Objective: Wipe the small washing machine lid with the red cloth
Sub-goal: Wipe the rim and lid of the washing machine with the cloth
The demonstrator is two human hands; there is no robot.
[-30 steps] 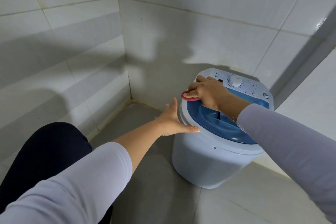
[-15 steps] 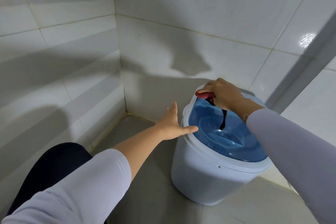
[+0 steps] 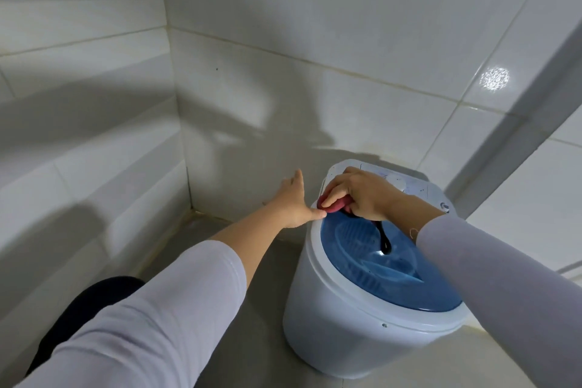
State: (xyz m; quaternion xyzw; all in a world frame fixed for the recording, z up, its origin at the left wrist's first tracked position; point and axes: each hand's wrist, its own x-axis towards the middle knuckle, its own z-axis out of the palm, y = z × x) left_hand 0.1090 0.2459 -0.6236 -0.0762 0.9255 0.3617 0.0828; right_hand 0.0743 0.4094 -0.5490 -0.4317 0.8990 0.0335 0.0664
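A small white washing machine stands on the floor at the lower right, with a translucent blue lid. My right hand is closed on the red cloth and presses it onto the lid's far left edge. A black strap hangs from that hand across the lid. My left hand is open, palm against the machine's left rim, thumb touching the rim beside the cloth. The white control panel is partly hidden behind my right hand.
Tiled white walls meet in a corner just left of the machine. The grey floor lies between my dark-clothed knee and the machine. A grey frame runs diagonally at the right.
My right hand has slid the red cloth from the lid's far edge toward its left rim, close to my left thumb. The camera tilted up, so the machine sits lower in view.
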